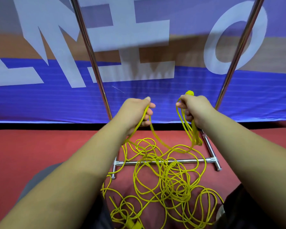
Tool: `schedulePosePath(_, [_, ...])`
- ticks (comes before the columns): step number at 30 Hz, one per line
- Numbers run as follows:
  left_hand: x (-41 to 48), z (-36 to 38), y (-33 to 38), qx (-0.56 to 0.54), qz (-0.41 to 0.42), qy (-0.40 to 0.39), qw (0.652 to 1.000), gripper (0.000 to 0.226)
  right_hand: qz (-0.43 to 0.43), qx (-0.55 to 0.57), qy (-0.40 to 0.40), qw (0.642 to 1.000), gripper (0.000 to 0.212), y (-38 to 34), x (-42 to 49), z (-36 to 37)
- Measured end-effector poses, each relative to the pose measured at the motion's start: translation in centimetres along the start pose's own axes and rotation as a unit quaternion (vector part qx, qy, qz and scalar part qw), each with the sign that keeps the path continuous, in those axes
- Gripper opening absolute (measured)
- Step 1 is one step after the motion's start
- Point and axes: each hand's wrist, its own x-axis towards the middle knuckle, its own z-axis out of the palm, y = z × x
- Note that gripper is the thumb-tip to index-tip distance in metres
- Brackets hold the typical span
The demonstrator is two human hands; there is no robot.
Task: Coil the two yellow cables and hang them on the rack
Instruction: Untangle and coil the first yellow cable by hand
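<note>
A tangle of yellow cable (pixel 163 184) lies in loose loops on the red floor, partly over the base of the metal rack (pixel 172 161). My right hand (pixel 194 107) grips a small bundle of coiled loops, with a yellow plug end (pixel 189 92) sticking out above the fist. My left hand (pixel 137 111) holds a strand of the same yellow cable, which sags between the two hands and trails down into the pile. I cannot tell the two cables apart in the tangle.
The rack's two chrome uprights (pixel 91 52) (pixel 238 52) rise on either side of my hands. Behind them hangs a blue banner (pixel 40 100) with large white letters. A yellow connector block (pixel 134 225) lies at the bottom edge, near my dark trousers.
</note>
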Motion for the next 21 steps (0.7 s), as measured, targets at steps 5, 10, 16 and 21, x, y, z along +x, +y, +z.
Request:
schedulePosePath(5, [-0.1, -0.7, 0.1, 0.01, -0.035, 0.012, 0.999, 0.035, 0.048, -0.004, -0.035, 0.998, 0.006, 1.1, -1.1, 1.5])
schedulePosePath(10, [0.2, -1.3, -0.3, 0.049, -0.036, 0.005, 0.998, 0.016, 0.062, 0.01, -0.07, 0.996, 0.007, 1.6, -1.6, 2.6])
schedulePosePath(16, [-0.1, -1.0, -1.0, 0.016, -0.036, -0.045, 0.998, 0.018, 0.063, 0.024, -0.075, 0.995, 0.008, 2.0, -1.8, 3.4])
schedulePosePath(21, [-0.4, -0.2, -1.8, 0.044, -0.025, -0.074, 0.996, 0.026, 0.078, 0.05, -0.091, 0.992, 0.021, 1.7, -1.8, 3.6])
